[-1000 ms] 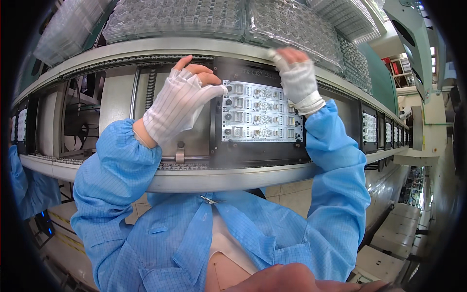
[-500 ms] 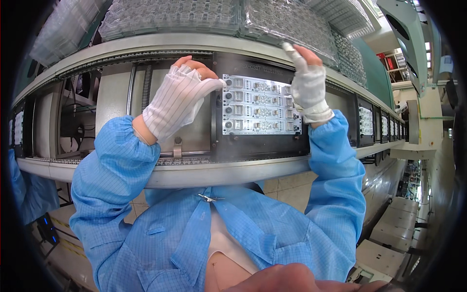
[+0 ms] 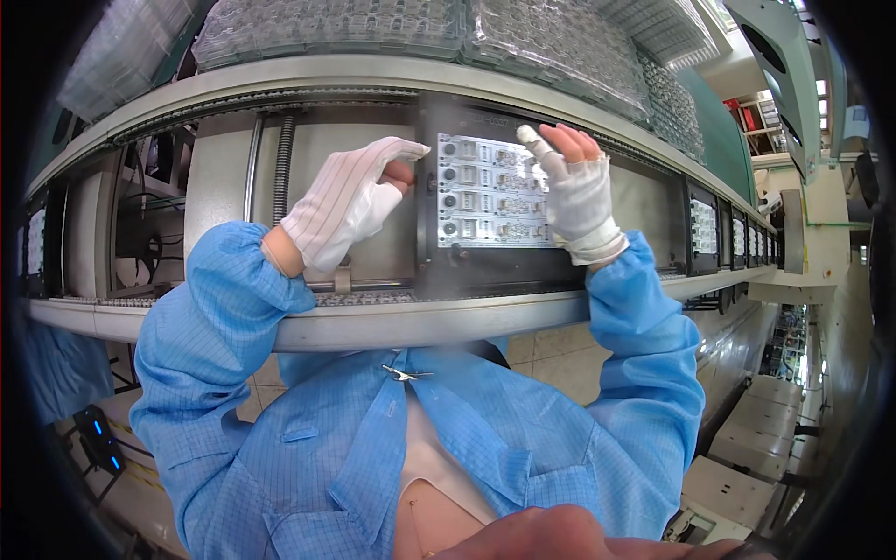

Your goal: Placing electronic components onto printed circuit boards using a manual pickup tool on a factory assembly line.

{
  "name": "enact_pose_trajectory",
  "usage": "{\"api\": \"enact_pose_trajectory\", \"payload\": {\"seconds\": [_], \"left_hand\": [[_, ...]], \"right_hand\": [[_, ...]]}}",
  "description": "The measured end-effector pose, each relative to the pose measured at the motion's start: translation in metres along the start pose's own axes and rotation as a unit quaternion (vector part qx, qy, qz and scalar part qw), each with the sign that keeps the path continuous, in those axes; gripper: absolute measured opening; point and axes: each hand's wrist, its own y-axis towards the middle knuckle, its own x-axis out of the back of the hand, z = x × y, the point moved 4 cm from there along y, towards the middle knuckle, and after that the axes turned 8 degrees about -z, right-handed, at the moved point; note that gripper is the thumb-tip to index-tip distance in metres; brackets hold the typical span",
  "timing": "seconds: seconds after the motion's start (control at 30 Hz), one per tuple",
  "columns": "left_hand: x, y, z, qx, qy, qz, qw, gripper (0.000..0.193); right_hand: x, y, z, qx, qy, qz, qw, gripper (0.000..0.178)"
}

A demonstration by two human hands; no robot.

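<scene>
A white circuit board panel (image 3: 485, 201) with several rows of small square parts lies in a black carrier (image 3: 504, 266) on the conveyor. My left hand (image 3: 359, 196), in a striped white glove with bare fingertips, is by the carrier's left edge. Its upper finger reaches toward the panel's upper left corner, the other fingers are bent, and I see nothing held. Over the panel's right end is my right hand (image 3: 574, 187), gloved in white too. Its fingers are stretched up and apart, with nothing visible in them, and it hides the right ends of the rows.
Stacks of clear plastic trays (image 3: 560, 56) stand behind the conveyor's far rail (image 3: 308, 77). More loaded carriers (image 3: 702, 224) sit farther right along the line. A coiled spring (image 3: 284, 168) and a metal rod are left of the carrier. The near rail (image 3: 448, 317) runs before me.
My right hand has moved left and down, from the panel's upper right edge to over its right end. My left hand has turned, its fingers now pointing right. The carrier appears slightly farther right.
</scene>
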Motion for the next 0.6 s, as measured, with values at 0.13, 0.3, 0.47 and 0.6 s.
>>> {"api": "enact_pose_trajectory", "payload": {"seconds": [0.13,0.3,0.47,0.6], "left_hand": [[-0.02,-0.002,-0.004,0.033,-0.106,0.018,0.994,0.047],[-0.035,-0.002,-0.001,-0.01,-0.13,0.046,0.99,0.052],[-0.026,0.003,0.0,-0.003,-0.112,0.0,0.994,0.046],[-0.024,0.004,0.0,-0.036,-0.102,-0.016,0.994,0.041]], "right_hand": [[0.024,0.028,0.0,-0.056,0.051,-0.076,0.994,0.067],[-0.001,0.043,0.041,0.002,0.034,-0.121,0.992,0.064],[-0.005,0.047,0.048,0.04,0.012,-0.018,0.999,0.063],[-0.013,0.063,0.031,-0.017,0.021,-0.089,0.996,0.066]]}}
